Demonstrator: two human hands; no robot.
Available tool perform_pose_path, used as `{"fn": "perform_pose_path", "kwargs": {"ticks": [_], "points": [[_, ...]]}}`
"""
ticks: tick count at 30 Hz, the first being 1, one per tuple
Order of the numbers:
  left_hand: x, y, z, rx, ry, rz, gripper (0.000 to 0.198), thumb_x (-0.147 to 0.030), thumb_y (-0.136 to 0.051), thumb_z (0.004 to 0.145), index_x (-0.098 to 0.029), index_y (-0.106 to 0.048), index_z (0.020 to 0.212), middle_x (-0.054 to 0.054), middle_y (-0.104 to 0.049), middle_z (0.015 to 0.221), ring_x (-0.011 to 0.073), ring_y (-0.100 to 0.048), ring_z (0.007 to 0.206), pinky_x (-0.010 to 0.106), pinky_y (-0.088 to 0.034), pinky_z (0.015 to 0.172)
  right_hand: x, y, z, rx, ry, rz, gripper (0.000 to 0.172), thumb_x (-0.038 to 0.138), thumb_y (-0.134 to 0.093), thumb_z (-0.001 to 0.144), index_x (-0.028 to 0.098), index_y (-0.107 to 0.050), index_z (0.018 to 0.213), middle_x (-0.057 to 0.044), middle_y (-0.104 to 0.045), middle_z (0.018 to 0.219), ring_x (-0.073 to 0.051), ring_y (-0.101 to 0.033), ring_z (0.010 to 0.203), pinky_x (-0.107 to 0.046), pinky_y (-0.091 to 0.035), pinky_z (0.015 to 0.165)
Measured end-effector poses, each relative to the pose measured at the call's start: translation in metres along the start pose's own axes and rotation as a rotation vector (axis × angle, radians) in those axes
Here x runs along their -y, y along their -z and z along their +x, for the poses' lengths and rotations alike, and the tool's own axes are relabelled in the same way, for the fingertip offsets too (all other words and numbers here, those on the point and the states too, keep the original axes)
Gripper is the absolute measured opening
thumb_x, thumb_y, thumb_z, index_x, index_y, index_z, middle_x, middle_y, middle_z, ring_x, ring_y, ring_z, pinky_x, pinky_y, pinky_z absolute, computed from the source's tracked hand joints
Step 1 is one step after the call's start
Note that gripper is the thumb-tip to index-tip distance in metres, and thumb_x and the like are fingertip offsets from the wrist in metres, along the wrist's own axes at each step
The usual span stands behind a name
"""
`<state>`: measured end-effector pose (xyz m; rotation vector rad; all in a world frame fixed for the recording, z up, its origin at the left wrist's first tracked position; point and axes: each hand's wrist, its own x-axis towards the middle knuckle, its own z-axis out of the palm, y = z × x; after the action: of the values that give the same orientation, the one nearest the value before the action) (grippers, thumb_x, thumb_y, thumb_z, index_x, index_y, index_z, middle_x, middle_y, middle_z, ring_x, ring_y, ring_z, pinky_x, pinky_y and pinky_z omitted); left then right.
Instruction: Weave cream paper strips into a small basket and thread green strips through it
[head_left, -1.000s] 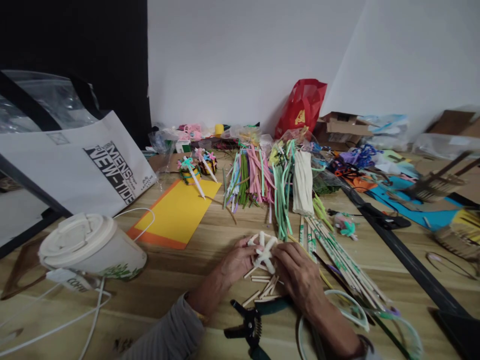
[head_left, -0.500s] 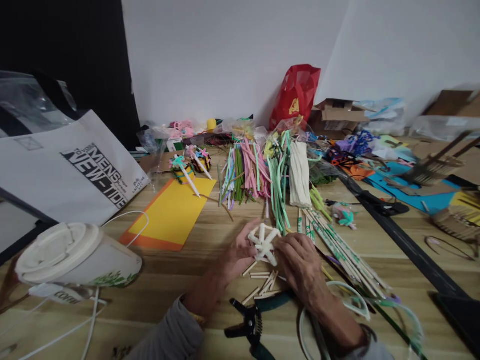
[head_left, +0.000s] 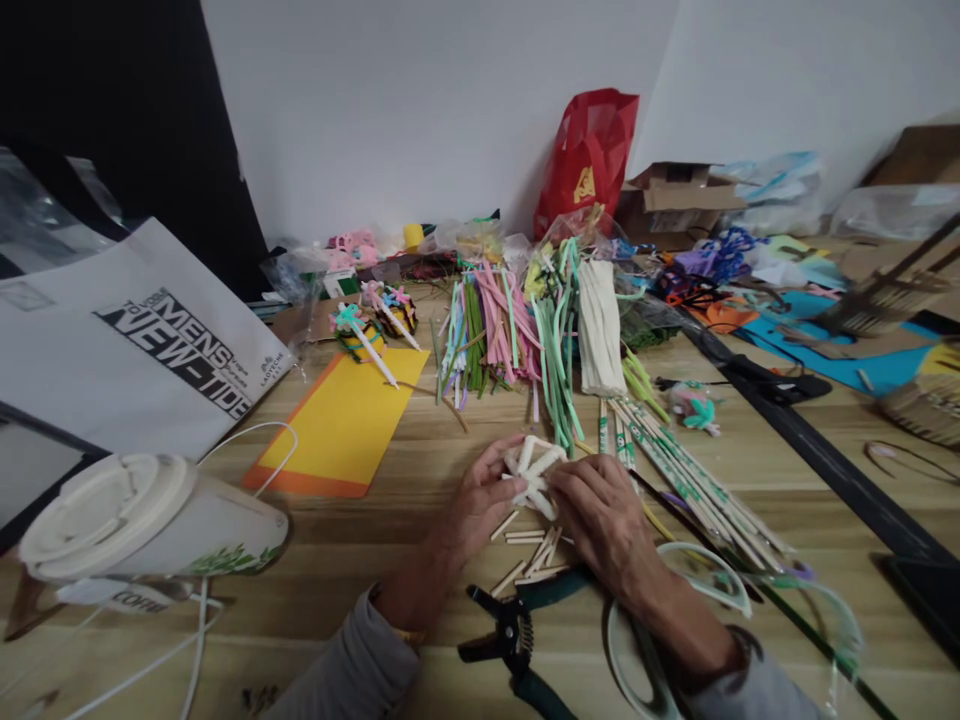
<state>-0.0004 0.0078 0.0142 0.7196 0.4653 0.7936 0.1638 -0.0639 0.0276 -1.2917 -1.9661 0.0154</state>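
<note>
My left hand (head_left: 480,500) and my right hand (head_left: 600,520) meet over the wooden table, both gripping a white star-shaped bundle of crossed strips (head_left: 534,478). Its arms poke out between my fingers, and part of it is hidden by them. Just below my hands lie several short cut wooden sticks (head_left: 529,553). Green-handled wire cutters (head_left: 514,632) rest nearer me, below my left wrist. Long green-and-white striped sticks (head_left: 690,490) fan out to the right of my right hand, and pale green loops of strip (head_left: 675,590) lie under my right wrist.
Bundles of coloured paper strips (head_left: 495,335) stand behind my hands. A yellow-and-orange card (head_left: 337,425) lies to the left, past it a lidded paper cup (head_left: 150,520) on its side and a white tote bag (head_left: 150,340). A black bar (head_left: 810,450) runs along the right.
The whole view has shifted up and left as my head moved. My hands have closed in around the white bundle, which has turned and now shows less of its star shape.
</note>
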Motion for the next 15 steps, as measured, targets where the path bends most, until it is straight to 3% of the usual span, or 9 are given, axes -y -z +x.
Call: {"fn": "perform_pose_path", "kwargs": {"ticks": [8,15], "points": [[-0.0035,-0.0016,-0.0027,-0.022,0.087,-0.033,0.057,-0.008,-0.074,0.065,-0.020,-0.059,0.118,0.005,-0.070,0.099,0.0170,-0.064,0.086,0.030,-0.046,0.082,0.0016,-0.0010,0.0023,0.009,0.025,0.018,0.012,0.012,-0.048,0.095,0.018,-0.057,0.099,-0.009,-0.065,0.088,-0.024,-0.050,0.081,-0.040,-0.041,0.072],[-0.0030,-0.0020,-0.0024,-0.027,0.077,-0.061,0.058,-0.006,-0.074,0.063,-0.020,-0.060,0.116,0.006,-0.071,0.101,0.0183,-0.064,0.088,0.030,-0.046,0.081,0.0011,-0.0005,0.0021,0.021,0.020,0.060,0.012,0.012,-0.048,0.095,0.017,-0.056,0.101,-0.009,-0.065,0.090,-0.023,-0.049,0.083,-0.039,-0.041,0.073]]}}
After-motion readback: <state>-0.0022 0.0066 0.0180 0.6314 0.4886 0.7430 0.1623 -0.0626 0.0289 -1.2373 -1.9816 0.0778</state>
